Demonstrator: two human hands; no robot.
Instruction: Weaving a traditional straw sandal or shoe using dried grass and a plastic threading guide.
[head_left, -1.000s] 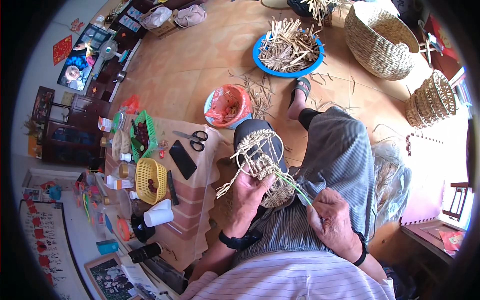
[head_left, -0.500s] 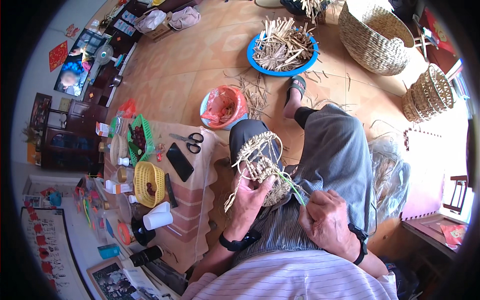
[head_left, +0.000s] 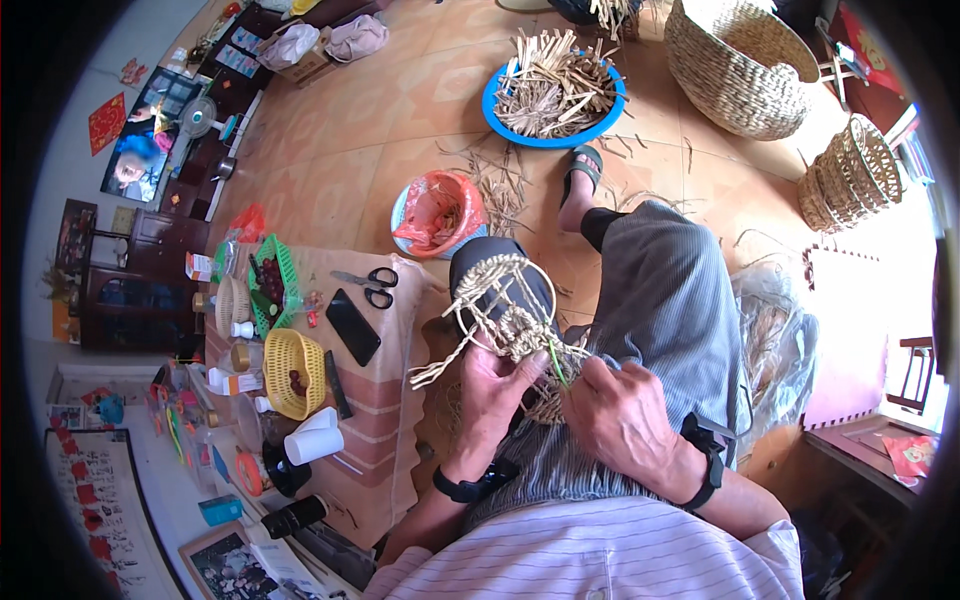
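Note:
A woven straw piece (head_left: 522, 332) with an open ring-shaped rim rests over my lap, its braided cords dangling to the left. My left hand (head_left: 488, 402) grips it from below, thumb and fingers pinched on the weave. Close against the weave's right side, my right hand (head_left: 625, 420) is closed around a thin green strip (head_left: 556, 362); whether this is a tool or a strand I cannot make out. The strip's upper end touches the weave, and its lower end disappears in my right fingers. Some straw ends also lie by those fingers.
On the left table (head_left: 390, 440) lie scissors (head_left: 375, 287), a black phone (head_left: 353, 326), a yellow basket (head_left: 296, 372) and a green basket (head_left: 270, 285). A red-lined bin (head_left: 440, 215), a blue basin of straw (head_left: 555, 100) and large woven baskets (head_left: 740, 75) stand on the floor.
My right hand has come up and left, closer to the weave, and less of the green strip shows. The straw piece has tilted slightly, its loose cords swinging left.

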